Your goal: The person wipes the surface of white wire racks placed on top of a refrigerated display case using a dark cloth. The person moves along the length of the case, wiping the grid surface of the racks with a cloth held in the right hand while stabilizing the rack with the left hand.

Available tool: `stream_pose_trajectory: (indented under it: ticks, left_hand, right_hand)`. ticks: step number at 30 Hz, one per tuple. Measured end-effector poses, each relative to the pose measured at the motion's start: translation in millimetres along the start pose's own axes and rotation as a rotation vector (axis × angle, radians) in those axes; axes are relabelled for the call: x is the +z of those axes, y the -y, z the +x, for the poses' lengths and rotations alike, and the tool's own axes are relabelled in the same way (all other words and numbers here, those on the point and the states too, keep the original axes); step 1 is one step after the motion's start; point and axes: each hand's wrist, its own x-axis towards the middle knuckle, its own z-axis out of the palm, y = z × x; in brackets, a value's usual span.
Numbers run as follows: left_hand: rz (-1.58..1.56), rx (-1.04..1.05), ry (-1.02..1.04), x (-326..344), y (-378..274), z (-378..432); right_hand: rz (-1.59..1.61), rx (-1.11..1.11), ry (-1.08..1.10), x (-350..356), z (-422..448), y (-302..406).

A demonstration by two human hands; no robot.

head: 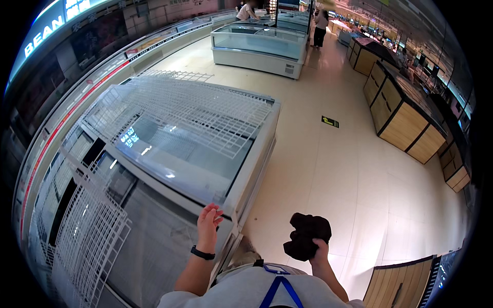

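My right hand [320, 251] grips a bunched dark cloth [308, 235] above the tiled floor, to the right of the freezer. Nothing shows in my left hand [210, 218], whose fingers are partly curled near the corner of a chest freezer [252, 175]. A dark band circles that wrist. White wire racks [208, 115] lie across the freezer's far part, over its glass top [173, 154]. More white wire racks [88, 231] stand or lean at the lower left, on the freezer's nearer section.
Another glass-sided chest freezer [258, 46] stands ahead, with a person [246, 12] leaning behind it. A second person [320, 27] stands in the aisle. Wood-panelled counters [408, 123] line the right, and a wooden cabinet [400, 283] is close at lower right. A long refrigerated case [96, 82] curves along the left.
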Motion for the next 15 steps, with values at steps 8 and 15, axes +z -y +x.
stream_pose_trajectory:
  ticks: [8,15]
  left_hand:
    - [0.043,-0.037,-0.012,29,-19,113]
    - [0.051,0.030,-0.121,48,-47,179]
  right_hand:
    - [-0.050,0.145,0.113,90,144,5]
    - [-0.064,0.369,0.196,119,259,-11]
